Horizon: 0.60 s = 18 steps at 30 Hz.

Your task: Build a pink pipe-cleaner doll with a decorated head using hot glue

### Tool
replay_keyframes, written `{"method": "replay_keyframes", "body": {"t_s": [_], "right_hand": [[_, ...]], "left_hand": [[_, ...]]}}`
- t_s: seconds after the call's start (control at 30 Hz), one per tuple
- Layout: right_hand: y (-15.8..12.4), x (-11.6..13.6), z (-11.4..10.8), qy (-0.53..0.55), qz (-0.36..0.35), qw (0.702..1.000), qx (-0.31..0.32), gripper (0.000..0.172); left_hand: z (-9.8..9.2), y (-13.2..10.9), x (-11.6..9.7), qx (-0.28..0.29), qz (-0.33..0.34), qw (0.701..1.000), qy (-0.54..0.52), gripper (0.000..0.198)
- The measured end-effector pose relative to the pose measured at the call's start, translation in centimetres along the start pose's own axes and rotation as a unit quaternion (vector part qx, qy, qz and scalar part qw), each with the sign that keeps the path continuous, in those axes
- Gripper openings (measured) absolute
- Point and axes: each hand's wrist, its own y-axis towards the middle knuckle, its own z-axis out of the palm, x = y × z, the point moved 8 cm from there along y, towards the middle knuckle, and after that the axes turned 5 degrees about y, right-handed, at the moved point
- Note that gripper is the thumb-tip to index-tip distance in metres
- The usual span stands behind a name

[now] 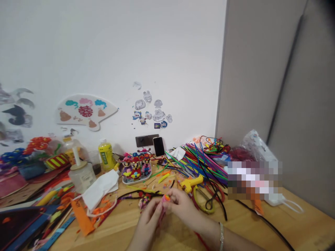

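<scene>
Near the front middle of the table, my left hand (149, 217) and my right hand (181, 205) meet with fingers pinched together. Between their fingertips is a small pink and orange craft piece (165, 198); its lower part is hidden by the fingers. A colourful little figure (143, 202) lies just beyond my left fingers. Behind them, several bright decorated figures (136, 168) stand on a white tray (131, 181). To the right of the tray lies a yellow glue gun (191, 182), a little beyond my right hand.
Many coloured pipe cleaners (201, 162) spread over the back right. A phone (158, 146) leans against the wall. On the left are a yellow bottle (106, 155), a glass jar (82, 177), a white tissue (101, 190) and orange scraps. A black cable (272, 223) crosses the right side.
</scene>
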Motion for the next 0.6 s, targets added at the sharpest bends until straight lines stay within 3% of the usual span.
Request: {"method": "replay_keyframes", "body": {"t_s": [0.1,0.27,0.43,0.5,0.6], "right_hand": [[0.2,-0.1,-0.2,0.001,0.002,1.000,-0.001,0.042],[0.2,0.6,-0.1,-0.004,0.011,0.997,0.079,0.042],[-0.3,0.9,0.7,0.024,0.014,0.989,0.144,0.044],[-0.2,0.7,0.9,0.033,0.013,0.991,0.131,0.045],[0.1,0.2,0.5,0.021,-0.002,0.997,0.074,0.044]], "left_hand": [[0.1,0.3,0.0,0.012,0.011,1.000,0.008,0.024],[1.1,0.0,1.1,0.077,-0.094,0.989,-0.087,0.036],[2.8,-1.5,1.4,0.182,-0.210,0.944,-0.176,0.031],[2.6,-1.2,1.4,0.163,-0.189,0.955,-0.160,0.032],[1.7,-0.3,1.1,0.088,-0.088,0.988,-0.094,0.037]]}}
